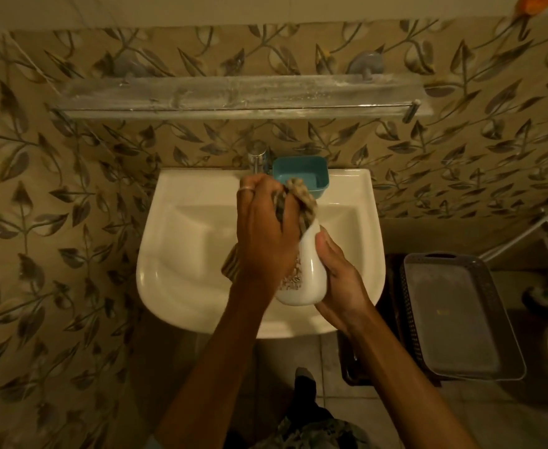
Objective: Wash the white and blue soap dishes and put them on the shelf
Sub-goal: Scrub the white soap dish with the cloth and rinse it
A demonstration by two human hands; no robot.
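My forearms come up from the bottom centre of the frame, over the floor tiles. Rt hand (340, 280) sits just rt of centre, fingers curled round the white soap dish (308, 270) from its rt side, thumb laid along its upper edge; dish is tilted, long axis running up-down in the frame, held above the front half of the sink (182, 254). Lt hand (264, 228), at centre, is closed on a bunched beige-and-brown cloth (302, 199), pressing it against the dish's lt side. A ring shows on one lt finger. Cloth sticks out above my knuckles and a tail hangs below the lt wrist. Some speckled pattern or residue shows on the dish's lower face; can't tell which.

Lower rt of frame: a grey plastic tray (460, 319) resting on a dark basket, w/ a white curved edge at the far rt border, prob. a toilet.

Further up, on the sink's back ledge, upper centre: the blue soap dish (302, 173), upright, open side up, just rt of the chrome tap (258, 158). The cloth's top overlaps its front edge in view; contact unclear.

Top of frame: the glass shelf (234, 95) w/ a metal rail spans the leaf-patterned wall tiles, nothing standing on it.
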